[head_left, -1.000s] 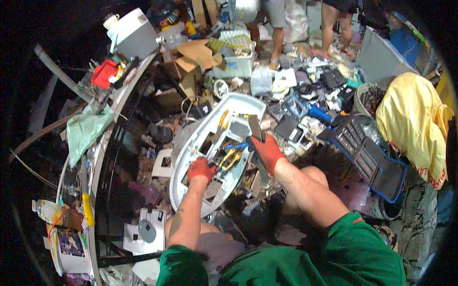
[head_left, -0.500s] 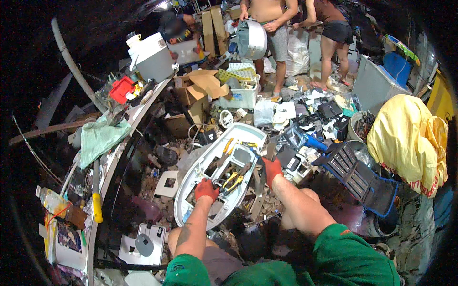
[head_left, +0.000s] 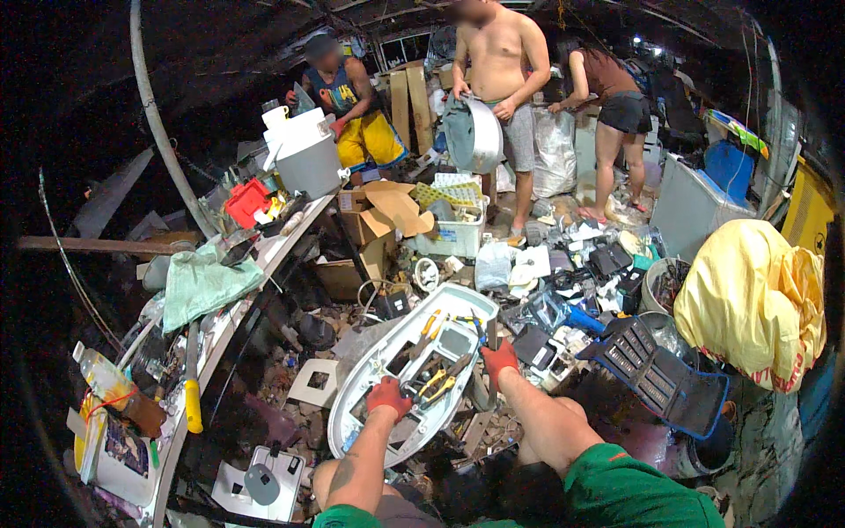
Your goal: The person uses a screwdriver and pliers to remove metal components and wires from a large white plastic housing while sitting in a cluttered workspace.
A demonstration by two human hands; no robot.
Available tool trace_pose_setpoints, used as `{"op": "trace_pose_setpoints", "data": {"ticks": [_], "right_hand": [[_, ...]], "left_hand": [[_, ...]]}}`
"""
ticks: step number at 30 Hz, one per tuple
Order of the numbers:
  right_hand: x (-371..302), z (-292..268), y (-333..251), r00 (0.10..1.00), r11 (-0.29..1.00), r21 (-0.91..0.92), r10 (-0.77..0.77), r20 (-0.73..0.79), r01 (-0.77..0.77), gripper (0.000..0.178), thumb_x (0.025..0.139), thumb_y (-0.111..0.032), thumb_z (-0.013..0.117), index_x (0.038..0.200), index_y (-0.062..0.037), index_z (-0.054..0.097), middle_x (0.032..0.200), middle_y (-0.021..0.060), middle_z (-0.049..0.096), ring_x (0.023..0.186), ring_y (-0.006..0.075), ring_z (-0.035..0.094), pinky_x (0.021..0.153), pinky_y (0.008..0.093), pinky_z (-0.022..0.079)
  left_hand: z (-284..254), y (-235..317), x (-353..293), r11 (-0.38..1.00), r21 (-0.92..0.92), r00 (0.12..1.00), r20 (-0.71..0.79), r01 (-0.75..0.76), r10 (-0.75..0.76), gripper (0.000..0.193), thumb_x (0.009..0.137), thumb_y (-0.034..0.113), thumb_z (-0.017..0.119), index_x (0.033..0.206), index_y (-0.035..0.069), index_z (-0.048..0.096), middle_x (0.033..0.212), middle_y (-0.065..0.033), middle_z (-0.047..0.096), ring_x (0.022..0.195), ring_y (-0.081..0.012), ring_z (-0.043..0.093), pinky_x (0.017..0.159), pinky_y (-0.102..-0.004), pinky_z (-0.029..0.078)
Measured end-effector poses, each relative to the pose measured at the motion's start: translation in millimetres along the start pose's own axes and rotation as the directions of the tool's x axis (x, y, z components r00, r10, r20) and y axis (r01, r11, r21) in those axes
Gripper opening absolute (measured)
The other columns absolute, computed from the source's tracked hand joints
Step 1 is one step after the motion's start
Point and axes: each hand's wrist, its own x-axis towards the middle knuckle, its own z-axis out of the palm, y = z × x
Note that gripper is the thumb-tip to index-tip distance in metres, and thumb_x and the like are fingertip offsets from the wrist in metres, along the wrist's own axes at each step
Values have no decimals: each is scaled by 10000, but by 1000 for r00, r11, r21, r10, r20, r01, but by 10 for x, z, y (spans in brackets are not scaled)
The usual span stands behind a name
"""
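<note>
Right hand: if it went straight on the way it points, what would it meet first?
Probably the shell, at its right rim; depth is unclear, so the right hand might pass above it.

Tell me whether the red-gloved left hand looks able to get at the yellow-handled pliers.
Probably yes: the left hand is close beside the pliers in the pale, elongated plastic shell, and nothing appears to cover their handles.

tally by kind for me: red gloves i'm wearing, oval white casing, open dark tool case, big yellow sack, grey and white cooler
Red gloves on your hands: 2
Oval white casing: 1
Open dark tool case: 1
Big yellow sack: 1
Grey and white cooler: 1
Total: 6
</note>
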Motion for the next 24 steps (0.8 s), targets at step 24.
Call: {"op": "trace_pose_setpoints", "data": {"ticks": [24], "right_hand": [[-498,-429,-472,987,903,429,-63,149,-8,350,850,-194,659,1152,-28,598,1015,88,666,890,174,598,796,351,471]], "left_hand": [[88,-146,118,995,-58,996,-42,-87,85,484,758,378,727,1109,53,650,1213,-157,583,1119,-336,584,976,-423,467]]}}
